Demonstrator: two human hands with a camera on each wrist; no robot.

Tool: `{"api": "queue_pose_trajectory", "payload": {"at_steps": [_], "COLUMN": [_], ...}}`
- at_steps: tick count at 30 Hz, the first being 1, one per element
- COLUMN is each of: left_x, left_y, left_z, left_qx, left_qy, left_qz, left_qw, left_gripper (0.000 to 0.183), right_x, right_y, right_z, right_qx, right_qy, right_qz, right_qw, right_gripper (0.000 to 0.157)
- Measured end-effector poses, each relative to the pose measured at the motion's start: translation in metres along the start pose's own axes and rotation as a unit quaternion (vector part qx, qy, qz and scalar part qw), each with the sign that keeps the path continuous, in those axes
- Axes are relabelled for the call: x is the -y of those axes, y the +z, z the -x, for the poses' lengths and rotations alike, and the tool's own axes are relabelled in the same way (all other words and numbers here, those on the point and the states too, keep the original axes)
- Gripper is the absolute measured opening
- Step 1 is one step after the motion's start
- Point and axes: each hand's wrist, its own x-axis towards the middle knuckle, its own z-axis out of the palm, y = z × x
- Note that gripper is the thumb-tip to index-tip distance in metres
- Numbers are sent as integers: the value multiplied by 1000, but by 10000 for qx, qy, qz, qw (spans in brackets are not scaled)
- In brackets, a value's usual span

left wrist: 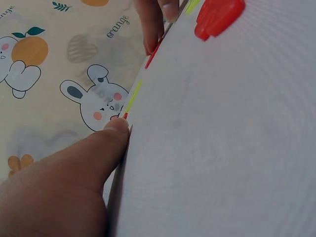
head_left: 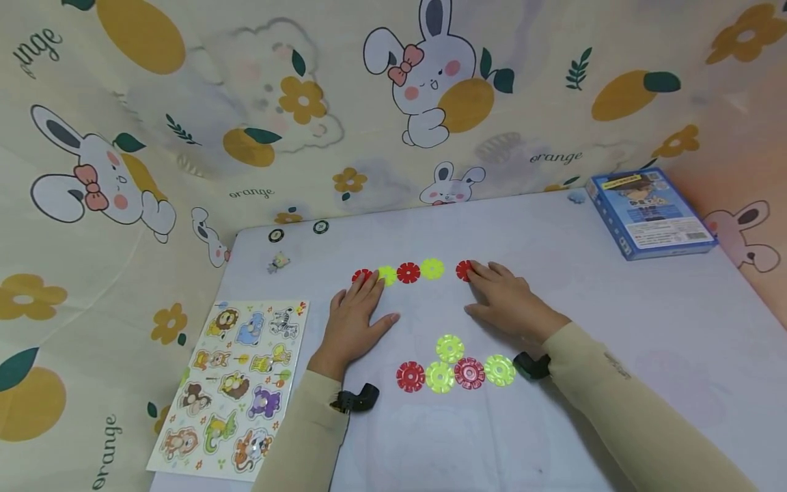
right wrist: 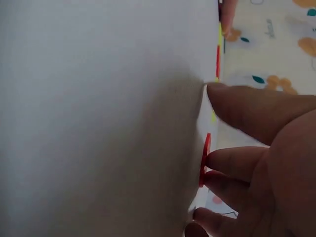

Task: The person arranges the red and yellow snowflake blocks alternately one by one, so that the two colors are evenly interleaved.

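In the head view, my left hand [head_left: 356, 328] lies palm down with its fingertips on the left end of a row of flower-shaped plastic discs. Those fingers partly cover a red disc [head_left: 359, 277] and reach the edge of a yellow-green disc [head_left: 388, 275]. Another red disc [head_left: 408, 272] and a yellow-green disc [head_left: 432, 268] continue the row. Beyond a gap to the right, my right hand [head_left: 513, 301] presses a separate red disc [head_left: 463, 270] with its fingertips. The right wrist view shows fingertips against that red disc [right wrist: 204, 163], flat on the table, thumb held apart.
Nearer me, a second row of red and yellow-green discs [head_left: 440, 377] has one yellow-green disc [head_left: 450, 348] above it. An animal sticker sheet [head_left: 242, 362] lies left. A blue box [head_left: 652, 212] sits back right. Two small black rings [head_left: 321, 227] and a small figure [head_left: 279, 262] are back left.
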Motion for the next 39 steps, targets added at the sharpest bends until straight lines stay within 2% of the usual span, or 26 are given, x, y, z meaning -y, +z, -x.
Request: {"api": "queue_pose_trajectory", "payload": {"at_steps": [4,15,35,39], "left_x": [-1,-2,-1,-1], "left_y": [0,0,-2,-1], "left_z": [0,-1,0,0], "left_qx": [23,-47,-12,8], "left_qy": [9,53,16,-4], "left_qz": [15,29,37,25], "left_qw": [10000,10000,10000,10000], "left_gripper": [82,82,81,82], "right_x": [3,12,9,7], "right_y": [0,-3,-4,-4], "right_z": [-6,-18,-17,-16], "right_qx": [91,192,318,300], "right_qy": [113,89,4,40], "right_qz": [78,-1,-311,-540], "right_qw": [9999,9998,9990,9981], "right_gripper": [90,96,96,96]}}
